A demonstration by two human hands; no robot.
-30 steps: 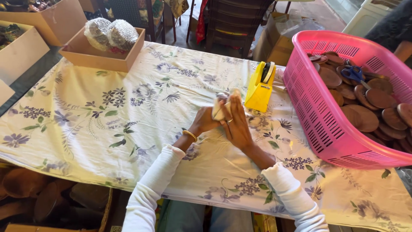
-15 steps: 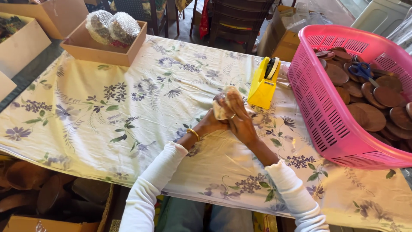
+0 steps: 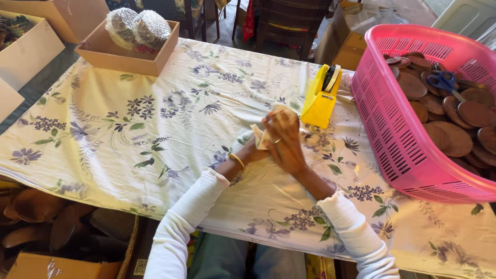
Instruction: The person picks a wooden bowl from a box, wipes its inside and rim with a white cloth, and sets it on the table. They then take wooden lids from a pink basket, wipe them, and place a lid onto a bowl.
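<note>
Over a worktop (image 3: 129,134) draped in pale cloth printed with blue and purple flowers, I see both hands pressed together around a small cream-coloured wrapped piece (image 3: 261,135), soft and crumpled like paper or thin cloth. The right hand (image 3: 285,147), ring on one finger, lies over the top with its fingers (image 3: 281,121) curled shut on the piece; the left hand (image 3: 254,151), a gold bangle at its wrist, cups it from beneath, though its fingers are mostly hidden and I cannot tell how tightly they close. White ribbed sleeves cover both forearms. Just beyond the fingers stands a boxy yellow plastic tape dispenser (image 3: 320,98). To their right sits a pink slotted plastic basket (image 3: 392,139) heaped with flat, round brown wooden discs (image 3: 454,137), blue-handled scissors (image 3: 445,81) lying on top. Well away, up and left of the fingers, an open cardboard tray (image 3: 119,54) holds two rounded bundles in glinting bubble wrap (image 3: 137,28).
</note>
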